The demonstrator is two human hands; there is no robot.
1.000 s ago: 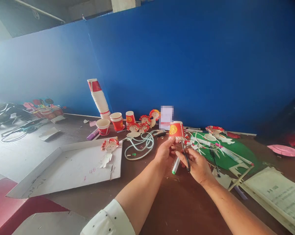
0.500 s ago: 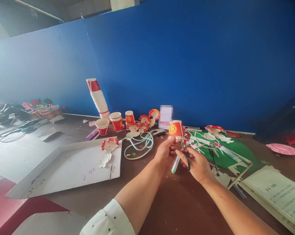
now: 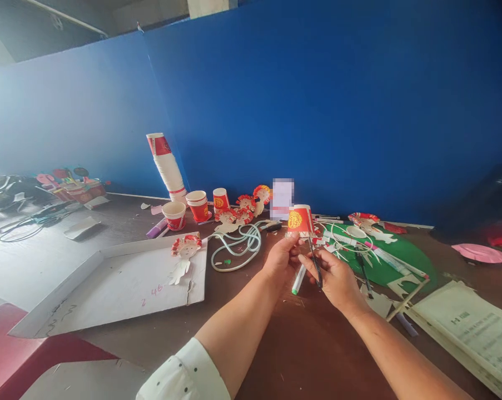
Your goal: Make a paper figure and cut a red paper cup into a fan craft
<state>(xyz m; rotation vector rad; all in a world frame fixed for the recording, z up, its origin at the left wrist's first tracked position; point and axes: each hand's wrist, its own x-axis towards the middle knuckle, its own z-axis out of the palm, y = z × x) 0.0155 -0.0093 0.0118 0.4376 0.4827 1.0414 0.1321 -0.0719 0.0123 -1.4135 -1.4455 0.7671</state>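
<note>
My left hand (image 3: 281,259) pinches the lower edge of an upturned red paper cup (image 3: 299,220) with a yellow emblem, held above the brown table. My right hand (image 3: 336,279) is closed round black-handled scissors (image 3: 315,265), whose blades reach up to the cup's rim. A white marker with a green tip (image 3: 298,279) lies on the table just below both hands. Coiled pale tubing (image 3: 238,243) lies to the left of my left hand.
A white cardboard sheet (image 3: 121,289) with a paper doll (image 3: 184,251) lies at left. Behind it stand a leaning stack of cups (image 3: 166,166), loose red cups (image 3: 198,206) and paper figures. A green sheet (image 3: 394,256) with scraps and pens, and papers (image 3: 471,328), lie at right.
</note>
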